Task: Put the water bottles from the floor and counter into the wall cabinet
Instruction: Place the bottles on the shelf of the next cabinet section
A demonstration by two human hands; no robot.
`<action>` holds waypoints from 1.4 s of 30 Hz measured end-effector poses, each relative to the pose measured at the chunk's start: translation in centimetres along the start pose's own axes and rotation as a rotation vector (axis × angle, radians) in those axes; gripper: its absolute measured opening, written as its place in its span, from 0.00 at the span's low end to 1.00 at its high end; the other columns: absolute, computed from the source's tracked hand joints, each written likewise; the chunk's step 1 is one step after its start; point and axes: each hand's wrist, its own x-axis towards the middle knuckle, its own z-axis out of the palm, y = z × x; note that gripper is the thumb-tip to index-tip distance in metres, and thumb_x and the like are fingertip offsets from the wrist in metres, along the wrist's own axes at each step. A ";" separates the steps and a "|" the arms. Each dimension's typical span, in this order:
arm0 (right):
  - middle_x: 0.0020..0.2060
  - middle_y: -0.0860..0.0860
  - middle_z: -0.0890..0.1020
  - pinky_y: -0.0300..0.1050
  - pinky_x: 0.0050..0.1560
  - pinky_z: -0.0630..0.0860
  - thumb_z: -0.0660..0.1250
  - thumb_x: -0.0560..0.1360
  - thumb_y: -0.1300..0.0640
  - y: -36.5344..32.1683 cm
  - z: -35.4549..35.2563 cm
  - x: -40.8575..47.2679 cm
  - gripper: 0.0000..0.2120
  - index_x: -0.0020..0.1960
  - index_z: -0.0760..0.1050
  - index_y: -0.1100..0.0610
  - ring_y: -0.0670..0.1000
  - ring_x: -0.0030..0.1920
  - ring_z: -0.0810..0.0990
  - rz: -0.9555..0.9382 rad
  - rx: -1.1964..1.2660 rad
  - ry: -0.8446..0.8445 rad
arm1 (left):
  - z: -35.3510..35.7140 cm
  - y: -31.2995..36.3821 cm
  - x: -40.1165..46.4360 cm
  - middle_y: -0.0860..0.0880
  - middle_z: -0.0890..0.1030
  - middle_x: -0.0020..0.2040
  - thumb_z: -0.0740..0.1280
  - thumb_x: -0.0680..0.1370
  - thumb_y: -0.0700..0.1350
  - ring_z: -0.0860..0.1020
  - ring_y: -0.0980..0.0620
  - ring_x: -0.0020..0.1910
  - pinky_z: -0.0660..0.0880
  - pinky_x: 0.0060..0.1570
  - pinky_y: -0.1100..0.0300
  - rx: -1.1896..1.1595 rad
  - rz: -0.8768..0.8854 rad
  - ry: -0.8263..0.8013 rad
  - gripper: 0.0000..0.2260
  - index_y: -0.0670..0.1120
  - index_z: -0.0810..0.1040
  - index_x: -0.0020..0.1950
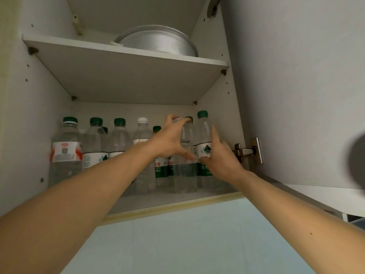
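Several water bottles stand in rows on the lower shelf (173, 203) of the open wall cabinet, most with green caps. My left hand (169, 141) is spread wide in front of a clear unlabelled bottle (184, 175). Its fingertips are at the bottle's top and its thumb is at mid-body. My right hand (219, 159) lies with straight fingers along the side of a green-labelled bottle (204, 133) at the far right, thumb across its label. Both bottles stand upright on the shelf. A red-and-white-labelled bottle (66, 153) stands at the far left.
A metal basin (158, 42) sits on the upper shelf (126, 54). The cabinet door (296, 95) hangs open to the right on a metal hinge (245, 151). A dark blurred object (358, 161) shows at the right edge. Pale tiled wall lies below the cabinet.
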 end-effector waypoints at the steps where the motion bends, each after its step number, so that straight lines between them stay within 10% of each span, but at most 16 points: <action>1: 0.66 0.60 0.70 0.55 0.56 0.79 0.73 0.77 0.59 0.2 0.3 -0.1 0.50 0.81 0.38 0.42 0.58 0.56 0.78 0.001 0.008 0.019 | 0.1 0.1 0.0 0.49 0.52 0.78 0.84 0.60 0.54 0.63 0.44 0.75 0.63 0.76 0.47 0.013 -0.009 0.003 0.57 0.50 0.55 0.82; 18: 0.65 0.60 0.67 0.57 0.54 0.82 0.68 0.79 0.65 0.9 1.5 0.4 0.49 0.80 0.37 0.39 0.54 0.48 0.77 0.048 0.062 0.028 | -1.1 -2.8 1.5 0.44 0.65 0.71 0.78 0.66 0.63 0.73 0.41 0.63 0.76 0.59 0.42 0.579 -0.093 -0.077 0.43 0.46 0.67 0.74; 29: 0.63 0.57 0.67 0.54 0.51 0.82 0.68 0.79 0.64 1.6 2.0 0.8 0.49 0.79 0.37 0.35 0.51 0.46 0.77 0.049 0.123 0.033 | -2.0 -4.4 2.2 0.45 0.69 0.71 0.75 0.66 0.68 0.70 0.41 0.69 0.71 0.67 0.43 0.791 -0.001 -0.116 0.45 0.49 0.66 0.77; 34: 0.65 0.57 0.67 0.38 0.38 0.76 0.68 0.80 0.61 2.0 2.1 0.8 0.48 0.80 0.37 0.37 0.44 0.40 0.73 0.034 0.146 0.052 | -1.0 -3.4 3.5 0.45 0.68 0.74 0.72 0.72 0.65 0.69 0.44 0.71 0.71 0.66 0.47 0.518 0.072 0.029 0.40 0.51 0.62 0.79; 42: 0.70 0.55 0.69 0.52 0.59 0.79 0.69 0.79 0.61 2.2 2.0 -0.2 0.44 0.82 0.43 0.45 0.53 0.63 0.77 0.025 0.180 0.074 | 1.1 -0.9 8.2 0.42 0.70 0.76 0.66 0.82 0.51 0.71 0.44 0.72 0.69 0.67 0.52 -0.083 -0.131 0.192 0.27 0.45 0.63 0.79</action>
